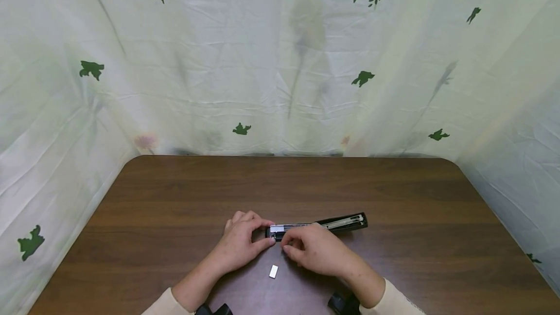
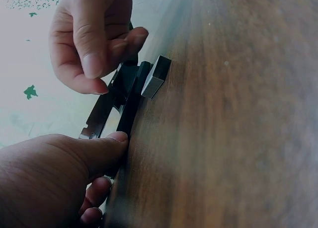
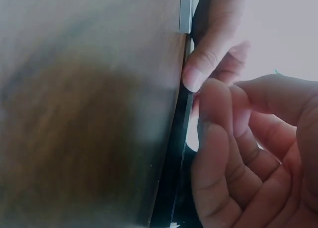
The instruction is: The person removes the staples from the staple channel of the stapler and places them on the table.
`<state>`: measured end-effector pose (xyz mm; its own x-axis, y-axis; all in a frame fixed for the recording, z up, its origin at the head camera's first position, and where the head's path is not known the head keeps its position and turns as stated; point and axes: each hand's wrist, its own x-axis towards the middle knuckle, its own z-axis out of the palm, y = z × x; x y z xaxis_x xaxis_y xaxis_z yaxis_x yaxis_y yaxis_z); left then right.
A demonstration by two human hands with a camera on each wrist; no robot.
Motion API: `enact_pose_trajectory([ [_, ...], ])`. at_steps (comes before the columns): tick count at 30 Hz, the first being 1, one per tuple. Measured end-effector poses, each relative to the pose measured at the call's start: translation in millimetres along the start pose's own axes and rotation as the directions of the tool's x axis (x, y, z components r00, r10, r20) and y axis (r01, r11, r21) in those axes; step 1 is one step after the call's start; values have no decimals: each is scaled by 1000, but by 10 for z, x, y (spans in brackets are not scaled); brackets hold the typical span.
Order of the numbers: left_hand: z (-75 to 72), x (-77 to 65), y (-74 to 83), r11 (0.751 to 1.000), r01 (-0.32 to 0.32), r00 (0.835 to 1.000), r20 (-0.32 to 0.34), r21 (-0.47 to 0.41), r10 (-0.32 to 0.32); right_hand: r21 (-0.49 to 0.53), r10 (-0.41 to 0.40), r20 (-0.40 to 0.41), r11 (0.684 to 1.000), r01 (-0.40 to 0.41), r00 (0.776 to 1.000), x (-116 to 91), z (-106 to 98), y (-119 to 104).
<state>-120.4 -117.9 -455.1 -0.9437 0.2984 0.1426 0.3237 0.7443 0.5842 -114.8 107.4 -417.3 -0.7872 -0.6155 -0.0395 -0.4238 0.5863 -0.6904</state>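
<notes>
A black stapler (image 1: 345, 221) lies opened out on the table, its metal staple channel showing. My left hand (image 1: 241, 239) grips its left end between thumb and fingers. In the left wrist view that thumb presses the side of the black base (image 2: 130, 106). My right hand (image 1: 317, 251) is at the stapler's middle, fingers loosely bent and covering part of the channel. Its fingertips (image 2: 94, 71) come right over the metal rail, with nothing seen between them. A small silver staple strip (image 1: 273, 271) lies on the near side of the stapler.
The brown wooden table (image 1: 197, 183) has rounded far corners. A pale curtain (image 1: 245, 62) with green leaf prints hangs behind it and along both sides. Black wrist devices (image 1: 344, 302) show below the sleeves at the near edge.
</notes>
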Motion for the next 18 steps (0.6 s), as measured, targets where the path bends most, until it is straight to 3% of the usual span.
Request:
enact_pose_trajectory([
  [6, -1, 4, -2, 1000, -1, 1000, 2, -3, 1, -21, 44, -114, 999, -47, 992, 0, -32, -11],
  [18, 5, 8, -18, 1000, -3, 1000, -10, -4, 3, -50, 139, -277, 986, -159, 951, 11, -146, 6],
])
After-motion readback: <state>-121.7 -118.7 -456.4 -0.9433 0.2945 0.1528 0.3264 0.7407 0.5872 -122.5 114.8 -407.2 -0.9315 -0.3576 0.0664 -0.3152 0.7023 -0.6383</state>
